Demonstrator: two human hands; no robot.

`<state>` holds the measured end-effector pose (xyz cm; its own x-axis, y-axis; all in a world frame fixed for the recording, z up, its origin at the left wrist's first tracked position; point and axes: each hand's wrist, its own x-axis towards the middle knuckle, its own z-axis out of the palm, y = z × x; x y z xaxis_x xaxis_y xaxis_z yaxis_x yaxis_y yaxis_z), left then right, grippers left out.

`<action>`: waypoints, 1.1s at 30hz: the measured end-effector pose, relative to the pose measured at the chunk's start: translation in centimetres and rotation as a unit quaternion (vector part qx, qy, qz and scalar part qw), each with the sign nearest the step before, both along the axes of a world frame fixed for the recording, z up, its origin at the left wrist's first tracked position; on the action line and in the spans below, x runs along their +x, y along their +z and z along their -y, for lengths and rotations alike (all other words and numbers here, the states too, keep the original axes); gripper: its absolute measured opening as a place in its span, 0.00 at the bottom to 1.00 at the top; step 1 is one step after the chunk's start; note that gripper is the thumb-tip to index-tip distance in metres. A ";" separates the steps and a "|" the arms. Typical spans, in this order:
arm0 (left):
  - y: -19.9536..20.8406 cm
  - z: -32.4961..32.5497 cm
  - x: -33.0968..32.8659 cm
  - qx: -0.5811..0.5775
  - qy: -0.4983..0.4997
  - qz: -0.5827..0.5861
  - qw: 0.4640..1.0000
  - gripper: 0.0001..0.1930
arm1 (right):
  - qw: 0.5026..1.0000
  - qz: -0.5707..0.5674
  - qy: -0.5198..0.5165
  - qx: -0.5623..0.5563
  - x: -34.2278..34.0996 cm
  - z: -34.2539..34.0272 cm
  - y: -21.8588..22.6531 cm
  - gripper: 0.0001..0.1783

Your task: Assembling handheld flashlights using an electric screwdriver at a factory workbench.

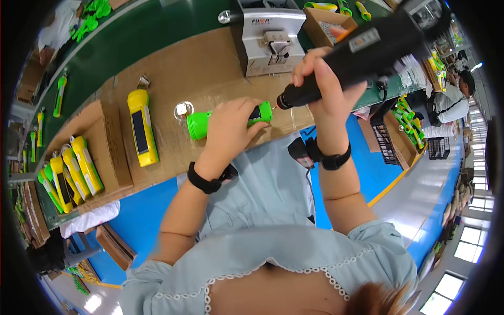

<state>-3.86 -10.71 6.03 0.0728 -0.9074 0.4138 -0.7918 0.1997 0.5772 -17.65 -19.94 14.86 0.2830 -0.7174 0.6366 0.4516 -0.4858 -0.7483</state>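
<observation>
My left hand (231, 126) is closed round a green flashlight (198, 126) with a dark panel, lying on the cardboard-covered bench. Its wide head points left and its tail end points right. In my right hand (329, 84) is a black electric screwdriver (362, 55), held tilted, with its bit touching or very near the flashlight's tail end. A small clear and white part (182, 110) lies just left of the flashlight head. Further left rests a yellow flashlight (142, 127) with a long dark panel.
A cardboard box (113, 144) with several yellow and green flashlights stands at the left. Behind my hands is a grey metal dispenser (273, 39), beside a cardboard box of small screws (329, 25). A black crate (385, 137) and a box of green parts stand at the right.
</observation>
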 end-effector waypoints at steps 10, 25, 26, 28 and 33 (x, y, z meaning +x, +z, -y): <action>-1.2 -0.3 0.1 -0.043 0.004 0.029 0.999 0.20 | 1.000 0.008 -0.013 0.016 -0.6 -3.0 -1.5 0.30; -1.7 -0.1 0.3 -0.047 0.011 0.002 0.999 0.22 | 0.999 -0.036 -0.014 0.034 1.5 -1.8 -4.0 0.24; -1.8 0.0 0.4 -0.046 0.017 0.003 0.999 0.22 | 0.998 -0.050 -0.011 0.040 1.6 -1.7 -4.0 0.24; -1.9 0.2 0.2 -0.061 0.015 -0.010 0.998 0.22 | 0.998 -0.043 0.003 0.041 1.4 -1.5 -4.3 0.23; -1.1 0.4 -0.2 -0.048 0.014 0.003 0.999 0.20 | 0.997 -0.043 0.029 0.057 0.7 -1.5 -4.1 0.23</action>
